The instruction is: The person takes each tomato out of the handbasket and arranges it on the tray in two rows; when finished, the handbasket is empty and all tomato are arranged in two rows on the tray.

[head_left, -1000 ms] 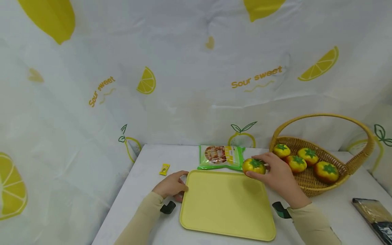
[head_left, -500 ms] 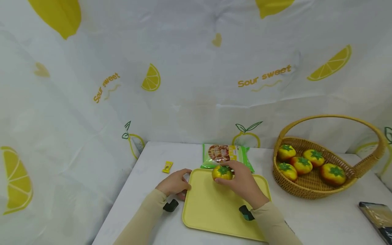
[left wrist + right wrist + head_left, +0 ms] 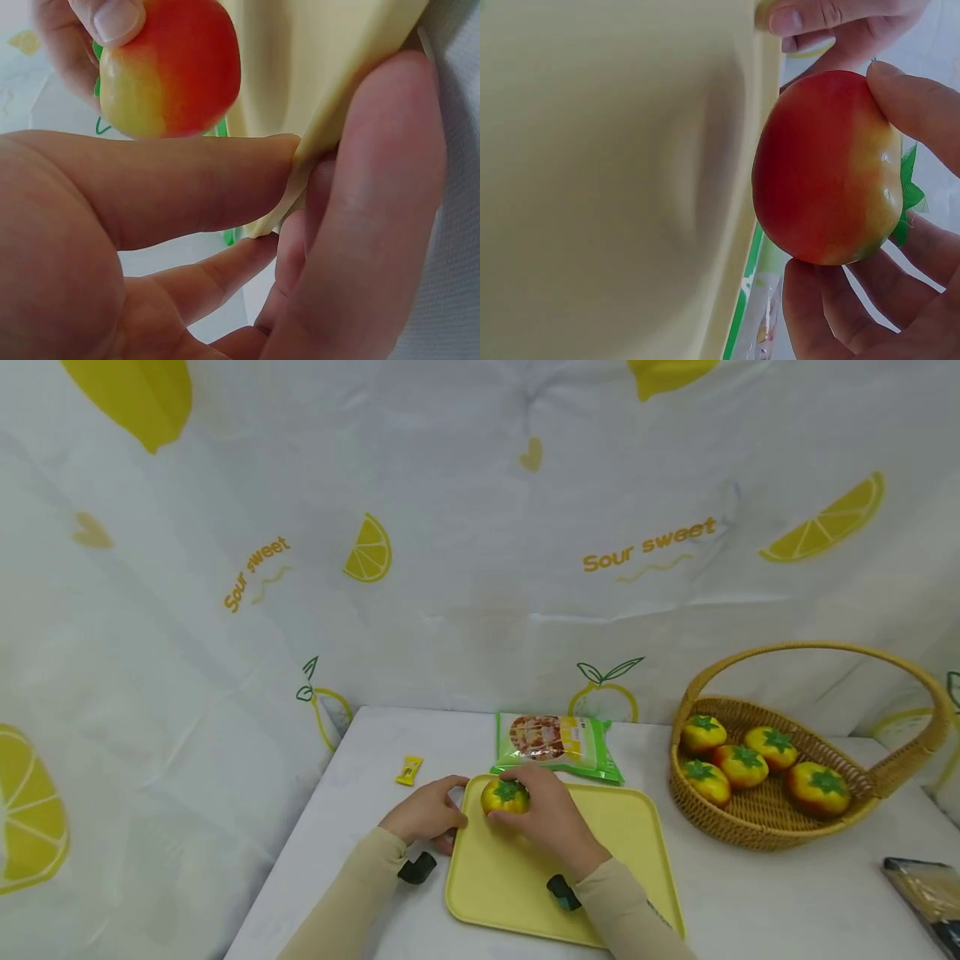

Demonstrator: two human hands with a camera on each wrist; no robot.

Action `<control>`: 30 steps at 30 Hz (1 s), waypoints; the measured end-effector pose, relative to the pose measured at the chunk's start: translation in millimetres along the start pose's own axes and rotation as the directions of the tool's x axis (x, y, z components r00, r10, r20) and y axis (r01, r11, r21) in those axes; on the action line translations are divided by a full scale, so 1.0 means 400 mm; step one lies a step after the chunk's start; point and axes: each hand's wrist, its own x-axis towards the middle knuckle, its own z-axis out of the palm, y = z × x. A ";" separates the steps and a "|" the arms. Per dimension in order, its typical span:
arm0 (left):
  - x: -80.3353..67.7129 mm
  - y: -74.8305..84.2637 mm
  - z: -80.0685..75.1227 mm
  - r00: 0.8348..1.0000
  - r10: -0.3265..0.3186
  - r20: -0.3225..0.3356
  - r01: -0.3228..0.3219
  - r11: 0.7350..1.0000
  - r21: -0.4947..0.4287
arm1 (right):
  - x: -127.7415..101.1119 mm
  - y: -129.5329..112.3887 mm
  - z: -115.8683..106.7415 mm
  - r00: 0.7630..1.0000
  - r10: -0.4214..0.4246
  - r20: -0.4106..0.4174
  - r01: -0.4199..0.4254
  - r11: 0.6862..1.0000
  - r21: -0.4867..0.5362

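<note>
Head view: right hand (image 3: 553, 822) grips 1 tomato (image 3: 504, 796), green stem cap up, at the far left corner of 1 yellow tray (image 3: 622, 860); fingers hide its right side. Left hand (image 3: 424, 812) pinches the tray's left rim. 4 tomatoes (image 3: 746, 766) lie in 1 basket (image 3: 757, 831) on the right. 1 snack bag (image 3: 557, 743) lies beyond the tray. 1 dark packet (image 3: 926, 881) is cut off at right.

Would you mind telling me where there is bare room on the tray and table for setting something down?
The tray is bare right of the right hand, which holds the fruit at its far left corner. The table is bare between tray and basket. It is crowded at the left hand and the packet.
</note>
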 end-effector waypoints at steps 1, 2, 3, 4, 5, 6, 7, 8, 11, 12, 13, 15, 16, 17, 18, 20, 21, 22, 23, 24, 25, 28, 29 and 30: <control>0.000 0.000 0.000 1.000 0.003 0.002 -0.003 1.000 -0.004 | -0.002 -0.001 0.002 1.000 0.002 -0.003 -0.002 1.000 -0.002; 0.000 -0.001 0.001 1.000 0.006 0.004 -0.006 1.000 -0.009 | -0.003 -0.002 0.003 1.000 0.006 -0.002 -0.006 1.000 -0.002; 0.000 -0.001 0.001 1.000 0.010 0.006 -0.010 1.000 -0.014 | -0.004 -0.003 0.004 1.000 0.009 0.001 -0.009 1.000 -0.006; -0.001 -0.002 0.001 1.000 0.010 0.007 -0.010 1.000 -0.017 | -0.004 -0.004 0.006 1.000 0.009 0.003 -0.009 1.000 -0.012; -0.002 -0.002 0.000 1.000 0.011 0.006 -0.010 1.000 -0.020 | -0.005 -0.004 0.007 1.000 0.010 0.006 -0.010 1.000 -0.017; -0.002 -0.003 0.000 1.000 0.011 0.005 -0.011 1.000 -0.024 | -0.004 -0.006 0.008 1.000 0.006 0.008 -0.005 1.000 -0.019; -0.002 -0.004 -0.001 1.000 0.010 0.003 -0.010 1.000 -0.026 | -0.004 -0.007 0.010 1.000 0.002 0.012 -0.002 1.000 -0.017; -0.002 -0.005 -0.001 1.000 0.007 0.000 -0.007 1.000 -0.026 | -0.004 -0.008 0.011 1.000 0.000 0.017 0.000 1.000 -0.014; -0.003 -0.007 -0.003 1.000 0.002 -0.002 -0.002 1.000 -0.022 | -0.003 -0.008 0.016 1.000 -0.004 0.029 0.004 1.000 -0.014; -0.002 -0.009 -0.003 1.000 0.002 -0.003 -0.002 1.000 -0.021 | -0.003 -0.007 0.019 0.999 -0.001 0.033 0.002 1.000 -0.017; -0.002 -0.009 -0.003 1.000 0.003 -0.002 -0.003 1.000 -0.021 | -0.002 -0.006 0.021 0.999 0.002 0.038 -0.001 1.000 -0.019; -0.002 -0.008 -0.004 1.000 0.003 -0.001 -0.003 1.000 -0.018 | -0.003 -0.002 0.024 0.999 0.008 0.043 -0.006 1.000 -0.028; -0.002 -0.008 -0.003 1.000 0.003 0.001 -0.003 1.000 -0.018 | -0.003 -0.001 0.025 0.999 0.009 0.045 -0.008 1.000 -0.030; -0.001 -0.007 -0.003 1.000 0.004 0.002 -0.004 1.000 -0.019 | -0.003 -0.001 0.026 0.999 0.010 0.046 -0.009 0.999 -0.033; -0.001 -0.006 -0.003 1.000 0.006 0.004 -0.006 1.000 -0.018 | -0.004 0.000 0.027 0.999 0.010 0.046 -0.009 0.999 -0.035; 0.000 -0.005 -0.002 1.000 0.006 0.007 -0.006 1.000 -0.016 | -0.004 0.000 0.027 0.999 0.009 0.041 -0.008 0.999 -0.034; 0.001 -0.006 -0.001 1.000 0.007 0.008 -0.007 1.000 -0.014 | -0.005 0.000 0.026 0.999 0.009 0.040 -0.008 0.999 -0.034; 0.003 -0.006 -0.001 1.000 0.007 0.008 -0.007 1.000 -0.013 | -0.005 0.001 0.026 0.999 0.008 0.038 -0.007 0.999 -0.033; 0.004 -0.006 0.000 1.000 0.007 0.008 -0.007 1.000 -0.010 | -0.005 0.001 0.026 0.999 0.007 0.035 -0.006 0.999 -0.034; 0.005 -0.006 0.000 1.000 0.006 0.008 -0.006 1.000 -0.008 | -0.005 0.001 0.027 0.999 0.007 0.033 -0.006 0.999 -0.034; 0.005 -0.006 0.000 1.000 0.004 0.007 -0.004 1.000 -0.006 | -0.005 0.002 0.027 0.999 0.008 0.032 -0.007 0.999 -0.033; 0.005 -0.005 0.000 1.000 -0.003 0.004 0.003 1.000 -0.001 | -0.005 0.004 0.029 0.999 0.010 0.033 -0.009 0.999 -0.035; 0.005 -0.005 0.000 1.000 -0.004 0.004 0.004 1.000 -0.001 | -0.004 0.005 0.029 0.999 0.011 0.034 -0.010 0.999 -0.037; 0.005 -0.005 0.000 1.000 -0.005 0.004 0.005 1.000 -0.002 | -0.004 0.006 0.029 0.999 0.014 0.036 -0.012 0.999 -0.038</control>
